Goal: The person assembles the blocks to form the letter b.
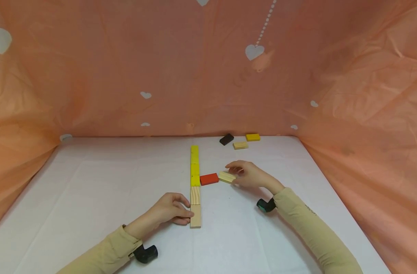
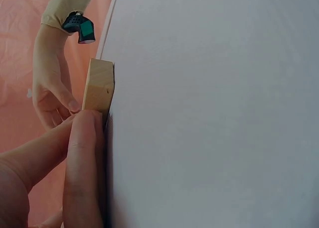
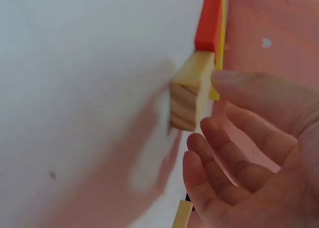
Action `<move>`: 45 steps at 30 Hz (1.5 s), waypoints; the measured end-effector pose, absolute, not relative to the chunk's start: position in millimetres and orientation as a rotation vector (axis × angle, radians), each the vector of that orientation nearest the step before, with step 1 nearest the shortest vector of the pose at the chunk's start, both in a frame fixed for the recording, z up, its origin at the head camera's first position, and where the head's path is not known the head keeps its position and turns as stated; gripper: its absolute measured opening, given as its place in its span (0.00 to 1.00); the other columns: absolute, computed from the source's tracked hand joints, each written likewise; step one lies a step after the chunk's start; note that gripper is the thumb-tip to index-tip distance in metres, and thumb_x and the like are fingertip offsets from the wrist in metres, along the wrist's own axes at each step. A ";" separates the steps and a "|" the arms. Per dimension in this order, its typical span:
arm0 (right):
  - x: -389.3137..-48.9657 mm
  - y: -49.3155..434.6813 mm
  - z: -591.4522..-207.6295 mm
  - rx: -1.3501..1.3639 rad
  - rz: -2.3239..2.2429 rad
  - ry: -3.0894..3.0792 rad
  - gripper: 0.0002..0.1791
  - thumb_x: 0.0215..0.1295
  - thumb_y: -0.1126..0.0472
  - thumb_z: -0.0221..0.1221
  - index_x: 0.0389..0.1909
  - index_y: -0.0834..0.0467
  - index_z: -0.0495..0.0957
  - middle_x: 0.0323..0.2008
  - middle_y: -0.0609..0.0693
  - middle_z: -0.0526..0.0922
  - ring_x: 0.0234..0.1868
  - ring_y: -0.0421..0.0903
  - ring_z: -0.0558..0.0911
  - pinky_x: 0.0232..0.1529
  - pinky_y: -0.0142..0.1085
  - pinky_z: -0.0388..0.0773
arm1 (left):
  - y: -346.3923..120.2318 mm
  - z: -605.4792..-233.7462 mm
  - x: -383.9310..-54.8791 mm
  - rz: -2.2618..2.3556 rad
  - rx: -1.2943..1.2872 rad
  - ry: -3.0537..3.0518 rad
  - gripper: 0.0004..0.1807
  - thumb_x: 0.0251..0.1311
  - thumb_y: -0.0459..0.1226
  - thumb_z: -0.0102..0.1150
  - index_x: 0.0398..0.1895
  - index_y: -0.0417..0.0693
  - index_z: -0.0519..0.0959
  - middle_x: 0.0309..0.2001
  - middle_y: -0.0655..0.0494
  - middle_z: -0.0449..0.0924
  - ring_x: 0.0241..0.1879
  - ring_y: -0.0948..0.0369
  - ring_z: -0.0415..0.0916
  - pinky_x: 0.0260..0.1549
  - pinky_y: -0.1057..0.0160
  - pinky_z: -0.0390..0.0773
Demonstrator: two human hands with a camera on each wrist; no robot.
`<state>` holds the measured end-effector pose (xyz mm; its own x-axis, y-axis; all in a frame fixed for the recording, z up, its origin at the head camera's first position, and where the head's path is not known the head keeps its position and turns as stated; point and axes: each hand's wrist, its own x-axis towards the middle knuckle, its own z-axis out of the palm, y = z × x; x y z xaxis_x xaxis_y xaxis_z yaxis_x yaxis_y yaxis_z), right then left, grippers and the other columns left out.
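A straight column on the cloth has two yellow blocks [image 1: 194, 164] at the far end, a striped wooden block [image 1: 195, 195] and a plain wooden block [image 1: 195, 220] nearest me. My left hand [image 1: 172, 208] lies along the column's left side, its thumb tip touching the plain block. A red block [image 1: 209, 179] branches right from the column. Another pale wooden block [image 1: 227, 177], slightly angled, meets its right end. My right hand [image 1: 251, 175] is beside that pale block, its thumb at the block's upper face and its other fingers loosely bent, apart from it in the right wrist view.
At the far right of the white-covered table [image 1: 91, 182] lie a dark block [image 1: 226, 139], a striped wooden block [image 1: 240, 145] and a yellow block [image 1: 253, 137]. An orange curtain [image 1: 181, 68] with white hearts closes off the back and sides.
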<state>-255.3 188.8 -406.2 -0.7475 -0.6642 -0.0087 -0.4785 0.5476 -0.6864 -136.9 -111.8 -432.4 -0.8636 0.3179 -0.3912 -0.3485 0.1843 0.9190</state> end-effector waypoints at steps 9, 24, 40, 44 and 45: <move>-268.4 197.6 -392.8 -1.044 -0.997 2.471 0.26 0.59 0.69 0.64 0.59 0.69 0.70 0.49 0.61 0.78 0.50 0.57 0.76 0.54 0.50 0.75 | -112.6 -430.7 -137.3 1.716 -0.040 1.983 0.18 0.50 0.27 0.70 0.41 0.32 0.72 0.26 0.47 0.82 0.23 0.60 0.81 0.27 0.63 0.85; -325.3 216.3 -365.6 -0.968 -1.082 2.663 0.30 0.55 0.71 0.66 0.60 0.65 0.70 0.56 0.64 0.74 0.59 0.64 0.69 0.62 0.54 0.67 | -113.0 -433.6 -137.8 1.731 -0.033 1.946 0.17 0.51 0.26 0.69 0.42 0.31 0.72 0.26 0.48 0.82 0.23 0.60 0.81 0.27 0.62 0.85; -362.5 224.2 -392.8 -0.861 -0.998 2.710 0.26 0.55 0.73 0.64 0.57 0.70 0.72 0.56 0.66 0.74 0.60 0.63 0.69 0.63 0.57 0.64 | -110.3 -432.4 -139.2 1.689 -0.057 1.978 0.18 0.49 0.28 0.71 0.41 0.33 0.73 0.26 0.47 0.83 0.22 0.60 0.80 0.26 0.63 0.85; -366.7 223.6 -399.5 -0.825 -0.997 2.703 0.26 0.56 0.74 0.63 0.57 0.69 0.72 0.57 0.65 0.74 0.61 0.62 0.68 0.64 0.55 0.62 | -111.0 -432.4 -139.9 1.694 -0.063 1.964 0.18 0.49 0.28 0.71 0.40 0.33 0.73 0.26 0.47 0.83 0.22 0.60 0.81 0.27 0.63 0.85; -367.3 223.2 -400.5 -0.812 -0.993 2.706 0.25 0.57 0.73 0.62 0.58 0.69 0.72 0.57 0.65 0.74 0.61 0.61 0.68 0.65 0.55 0.62 | -111.1 -432.2 -139.8 1.692 -0.061 1.966 0.18 0.49 0.29 0.71 0.40 0.33 0.73 0.26 0.47 0.83 0.22 0.60 0.81 0.27 0.63 0.85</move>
